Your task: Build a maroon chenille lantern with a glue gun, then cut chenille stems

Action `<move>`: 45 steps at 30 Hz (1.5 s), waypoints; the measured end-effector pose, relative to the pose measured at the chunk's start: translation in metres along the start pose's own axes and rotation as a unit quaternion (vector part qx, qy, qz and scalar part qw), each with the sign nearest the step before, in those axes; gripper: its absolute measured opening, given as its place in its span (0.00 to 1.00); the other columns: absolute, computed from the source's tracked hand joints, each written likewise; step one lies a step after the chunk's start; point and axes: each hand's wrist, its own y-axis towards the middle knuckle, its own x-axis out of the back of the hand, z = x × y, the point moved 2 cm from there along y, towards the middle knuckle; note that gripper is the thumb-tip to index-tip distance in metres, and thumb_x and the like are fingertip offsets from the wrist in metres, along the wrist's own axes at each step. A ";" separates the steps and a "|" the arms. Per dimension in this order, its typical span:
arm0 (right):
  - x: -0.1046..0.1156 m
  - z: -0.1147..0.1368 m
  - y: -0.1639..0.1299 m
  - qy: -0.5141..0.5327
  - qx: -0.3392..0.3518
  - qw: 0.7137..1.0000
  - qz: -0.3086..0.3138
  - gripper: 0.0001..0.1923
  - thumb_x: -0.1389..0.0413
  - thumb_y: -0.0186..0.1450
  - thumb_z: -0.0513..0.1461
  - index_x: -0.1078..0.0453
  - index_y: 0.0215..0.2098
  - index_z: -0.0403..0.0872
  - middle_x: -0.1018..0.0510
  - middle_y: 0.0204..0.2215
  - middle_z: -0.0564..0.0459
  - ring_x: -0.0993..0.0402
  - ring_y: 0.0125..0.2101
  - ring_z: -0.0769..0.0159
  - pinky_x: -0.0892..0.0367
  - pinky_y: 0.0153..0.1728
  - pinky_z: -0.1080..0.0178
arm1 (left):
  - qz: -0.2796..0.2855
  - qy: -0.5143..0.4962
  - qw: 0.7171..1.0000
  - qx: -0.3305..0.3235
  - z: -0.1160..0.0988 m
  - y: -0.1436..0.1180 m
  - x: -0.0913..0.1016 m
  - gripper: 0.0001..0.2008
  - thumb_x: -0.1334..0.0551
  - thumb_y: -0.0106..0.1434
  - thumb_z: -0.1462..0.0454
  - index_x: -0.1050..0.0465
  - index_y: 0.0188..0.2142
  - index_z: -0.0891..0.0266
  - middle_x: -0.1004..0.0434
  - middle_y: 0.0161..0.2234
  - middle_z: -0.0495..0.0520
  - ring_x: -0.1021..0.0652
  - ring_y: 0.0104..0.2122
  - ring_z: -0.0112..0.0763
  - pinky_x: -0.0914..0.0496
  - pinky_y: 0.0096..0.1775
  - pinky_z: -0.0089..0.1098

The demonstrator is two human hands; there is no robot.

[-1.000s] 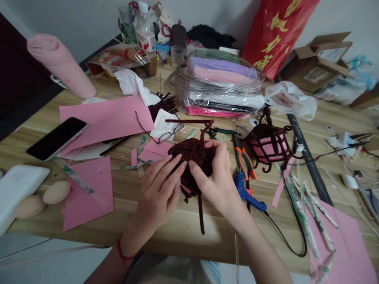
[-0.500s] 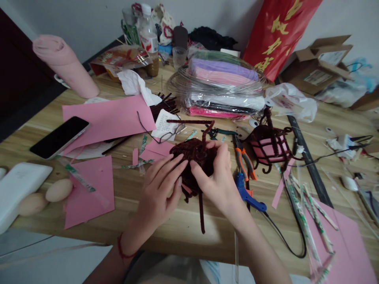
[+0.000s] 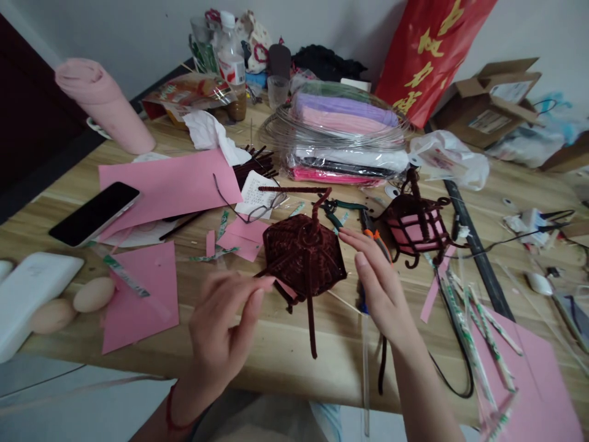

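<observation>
A dark brown lantern roof [image 3: 306,258], six-sided and made of fuzzy pipe cleaners, sits on the table before me, with pink paper showing under its lower left edge. One long strand sticks out toward me, and another rises from the top and bends left. My left hand [image 3: 225,322] pinches a brown pipe cleaner [image 3: 265,272] at the roof's left side. To the right of the roof is my right hand [image 3: 380,285], fingers stretched out and holding nothing. It partly hides orange-handled pliers [image 3: 378,239] and a blue glue gun [image 3: 363,306].
A finished-looking brown lantern with pink panels [image 3: 416,224] stands at right. Green-handled cutters [image 3: 338,205] and glasses [image 3: 257,212] lie behind the roof. Pink paper [image 3: 140,301], a phone [image 3: 94,212] and two eggs [image 3: 94,294] are left. Bagged pipe cleaners [image 3: 345,135] sit at the back.
Both hands have come off the top of the roof. The left moved left and down to pinch a strand; the right moved right and opened out. More of the roof shows.
</observation>
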 end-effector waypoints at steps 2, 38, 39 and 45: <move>-0.004 -0.004 -0.005 -0.007 0.006 0.999 0.033 0.18 0.55 0.74 0.42 0.34 0.59 0.54 0.32 0.62 0.51 0.40 0.64 0.62 0.47 0.66 0.52 | 0.061 -0.010 0.998 0.019 -0.009 -0.005 -0.003 0.11 0.46 0.68 0.71 0.28 0.44 0.58 0.20 0.36 0.50 0.24 0.37 0.31 0.30 0.41 0.33; -0.020 -0.010 -0.030 -0.043 0.046 0.994 -0.092 0.10 0.49 0.67 0.34 0.29 0.44 0.50 0.22 0.43 0.46 0.22 0.45 0.56 0.24 0.44 0.54 | 0.042 0.082 0.965 0.246 0.042 0.027 0.016 0.19 0.38 0.61 0.46 0.25 0.44 0.55 0.21 0.45 0.55 0.23 0.42 0.44 0.30 0.49 0.46; -0.016 -0.022 -0.010 -0.073 0.044 0.994 -0.075 0.10 0.49 0.67 0.34 0.29 0.44 0.49 0.22 0.43 0.44 0.22 0.44 0.56 0.24 0.43 0.54 | 0.025 0.087 0.966 0.241 0.043 0.025 0.018 0.19 0.39 0.63 0.47 0.25 0.45 0.55 0.22 0.46 0.55 0.23 0.43 0.44 0.31 0.50 0.47; -0.037 -0.072 0.127 -0.197 0.071 0.976 0.064 0.18 0.55 0.65 0.29 0.27 0.48 0.39 0.22 0.47 0.34 0.26 0.48 0.52 0.32 0.52 0.50 | -0.070 0.047 0.978 0.190 0.034 0.019 0.023 0.12 0.43 0.68 0.57 0.28 0.48 0.54 0.25 0.51 0.55 0.28 0.54 0.44 0.37 0.59 0.48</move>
